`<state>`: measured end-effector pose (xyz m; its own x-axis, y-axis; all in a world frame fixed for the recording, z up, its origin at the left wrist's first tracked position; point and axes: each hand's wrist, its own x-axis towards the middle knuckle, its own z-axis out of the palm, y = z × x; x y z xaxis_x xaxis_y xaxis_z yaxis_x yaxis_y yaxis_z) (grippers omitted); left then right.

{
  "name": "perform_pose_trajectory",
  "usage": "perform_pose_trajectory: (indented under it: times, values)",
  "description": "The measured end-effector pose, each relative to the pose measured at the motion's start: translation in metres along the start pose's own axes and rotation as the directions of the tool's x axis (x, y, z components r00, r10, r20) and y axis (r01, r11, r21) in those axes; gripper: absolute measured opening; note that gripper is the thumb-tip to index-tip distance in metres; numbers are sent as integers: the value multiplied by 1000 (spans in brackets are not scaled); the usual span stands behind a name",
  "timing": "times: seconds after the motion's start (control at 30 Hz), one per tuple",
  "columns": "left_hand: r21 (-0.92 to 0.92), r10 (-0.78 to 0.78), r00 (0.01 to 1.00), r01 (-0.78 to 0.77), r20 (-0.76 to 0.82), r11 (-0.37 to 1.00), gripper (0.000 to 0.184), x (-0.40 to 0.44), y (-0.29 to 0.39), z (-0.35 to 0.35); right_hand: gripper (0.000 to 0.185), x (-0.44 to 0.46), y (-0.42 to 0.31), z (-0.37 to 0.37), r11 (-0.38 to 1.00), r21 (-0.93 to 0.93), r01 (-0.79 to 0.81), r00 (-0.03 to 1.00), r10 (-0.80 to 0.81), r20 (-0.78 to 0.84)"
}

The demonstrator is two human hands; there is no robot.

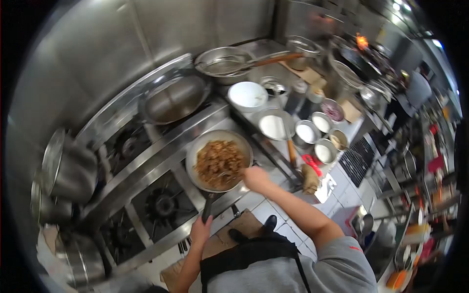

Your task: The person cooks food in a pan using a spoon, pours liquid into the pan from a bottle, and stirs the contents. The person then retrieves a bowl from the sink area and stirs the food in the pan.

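A frying pan (241, 138) with a pale inside holds a heap of browned, chopped food (220, 160). My left hand (201, 229) is closed around its dark handle (207, 207). At the pan's right rim, my right hand (255, 179) is closed in a grip. A thin metal utensil (225, 176) seems to reach from it into the food; its kind is unclear. The pan is over the right part of the stove (168, 128), beside a black burner (162, 204).
A large wok (173, 99) sits on the rear of the stove, with tall pots (73, 166) at left. The right counter holds a white bowl (248, 95), several small containers (307, 132) and a wooden-handled tool (291, 152). A flame (361, 41) rises far back near another person (418, 90).
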<state>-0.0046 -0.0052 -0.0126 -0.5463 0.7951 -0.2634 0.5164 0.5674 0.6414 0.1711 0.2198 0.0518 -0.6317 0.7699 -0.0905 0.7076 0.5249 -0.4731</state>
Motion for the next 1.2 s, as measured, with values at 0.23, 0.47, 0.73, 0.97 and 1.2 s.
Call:
perform_pose_trajectory:
  times: [0.23, 0.47, 0.73, 0.97, 1.2]
  values:
    - [39, -40, 998, 39, 43, 999, 42, 3, -9, 4, 17, 28, 18, 27, 981, -108, -158, 986, 151, -71]
    - [20, -57, 996, 56, 65, 998, 46, 3, -8, 3, 20, 56, 18, -19, 986, -101, -136, 990, 130, -63]
    - [-22, -72, 995, 74, 70, 997, 50, 4, -15, 10, 17, 84, 21, -35, 994, -78, -71, 996, 67, -53]
    - [-169, -153, 957, 113, -246, 979, 49, -13, -33, 11, 16, 113, 19, 0, 993, -115, -24, 998, 30, 47]
    - [-328, -182, 770, -38, -612, 944, 31, -78, -47, 2, 16, 72, 46, -38, 983, -169, -70, 996, 77, 38]
